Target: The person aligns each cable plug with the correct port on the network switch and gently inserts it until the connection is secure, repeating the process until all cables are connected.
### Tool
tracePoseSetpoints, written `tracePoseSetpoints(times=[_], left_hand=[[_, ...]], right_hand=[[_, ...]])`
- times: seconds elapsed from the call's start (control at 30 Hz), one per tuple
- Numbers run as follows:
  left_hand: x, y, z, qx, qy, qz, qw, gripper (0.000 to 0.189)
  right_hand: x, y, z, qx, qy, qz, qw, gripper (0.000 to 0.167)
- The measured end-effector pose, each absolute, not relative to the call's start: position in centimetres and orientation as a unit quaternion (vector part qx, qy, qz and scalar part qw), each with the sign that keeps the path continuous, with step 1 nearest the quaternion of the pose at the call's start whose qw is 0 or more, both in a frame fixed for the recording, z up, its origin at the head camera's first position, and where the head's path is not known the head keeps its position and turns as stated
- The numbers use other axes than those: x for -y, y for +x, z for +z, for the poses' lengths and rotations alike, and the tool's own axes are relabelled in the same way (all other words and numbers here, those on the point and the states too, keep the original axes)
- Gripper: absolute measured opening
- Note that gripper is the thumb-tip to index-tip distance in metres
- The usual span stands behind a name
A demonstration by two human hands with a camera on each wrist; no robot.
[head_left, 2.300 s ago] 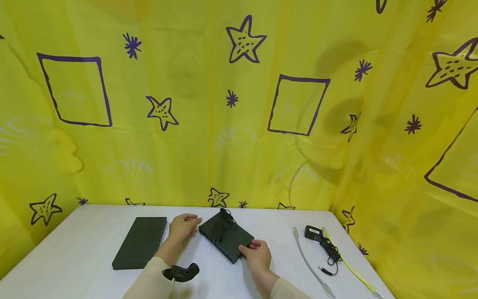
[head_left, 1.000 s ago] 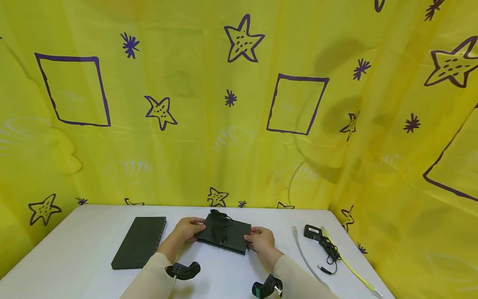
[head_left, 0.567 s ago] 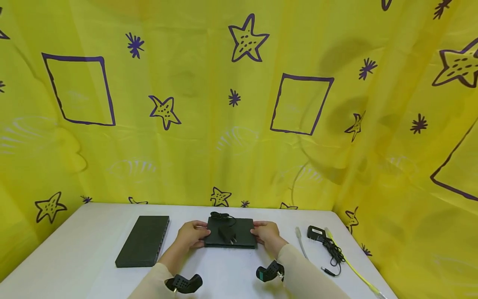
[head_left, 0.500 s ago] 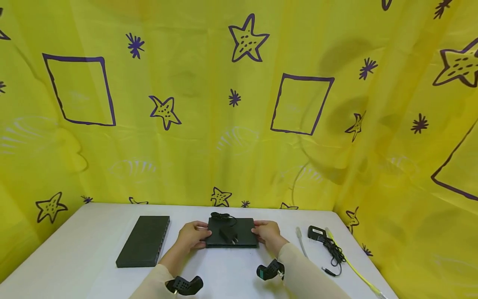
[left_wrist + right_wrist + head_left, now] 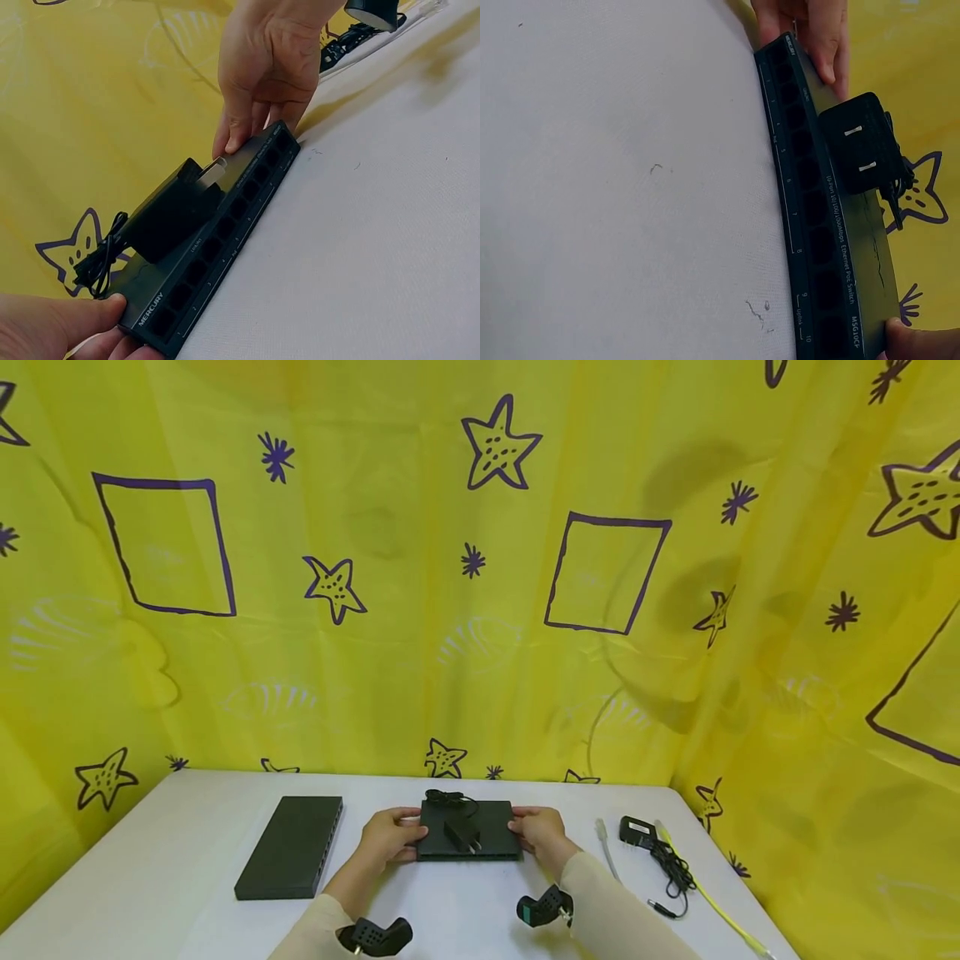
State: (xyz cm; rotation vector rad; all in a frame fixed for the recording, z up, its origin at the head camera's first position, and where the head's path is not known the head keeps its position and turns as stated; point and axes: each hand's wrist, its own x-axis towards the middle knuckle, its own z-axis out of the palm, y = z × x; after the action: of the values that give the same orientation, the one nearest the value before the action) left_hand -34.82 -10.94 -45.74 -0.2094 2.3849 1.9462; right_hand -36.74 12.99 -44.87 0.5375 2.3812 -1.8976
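A black Ethernet switch (image 5: 491,828), printed MERCURY in the left wrist view, lies at the middle of the table with its row of ports facing the person. My left hand (image 5: 388,837) grips its left end, thumb on top. My right hand (image 5: 542,835) holds the right end in the same way; its thumb (image 5: 900,341) shows on the casing in the right wrist view. A black power adapter (image 5: 460,833) rests on top of the switch, two flat prongs toward the person, its bundled cord (image 5: 446,797) behind it. The fingers under the switch are partly hidden.
A larger black box (image 5: 291,847) with ports along its right side lies at left on the white table (image 5: 187,852). To the right are a grey network cable (image 5: 606,847), a second power adapter (image 5: 637,832) with bundled cord, and a yellow cable (image 5: 720,906). A yellow curtain (image 5: 397,677) stands behind.
The switch has turned from a diagonal position to face the person squarely, carrying the adapter with it. My left hand has come onto its left end. In the last half second little has moved.
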Motion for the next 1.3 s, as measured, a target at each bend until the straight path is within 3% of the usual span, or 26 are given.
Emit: tracePoseSetpoints(times=[0.67,1.3], left_hand=[[10.9,-35.0,-45.6,-0.783,-0.068,0.617,0.036,0.047],[11.0,-35.2,-45.8,-0.781,-0.075,0.618,0.049,0.048]], right_hand=[[-14.0,-36.2,-44.2,-0.767,0.161,-0.620,0.035,0.032],[-24.0,-35.6,-40.5,-0.843,0.178,-0.507,-0.023,0.038]])
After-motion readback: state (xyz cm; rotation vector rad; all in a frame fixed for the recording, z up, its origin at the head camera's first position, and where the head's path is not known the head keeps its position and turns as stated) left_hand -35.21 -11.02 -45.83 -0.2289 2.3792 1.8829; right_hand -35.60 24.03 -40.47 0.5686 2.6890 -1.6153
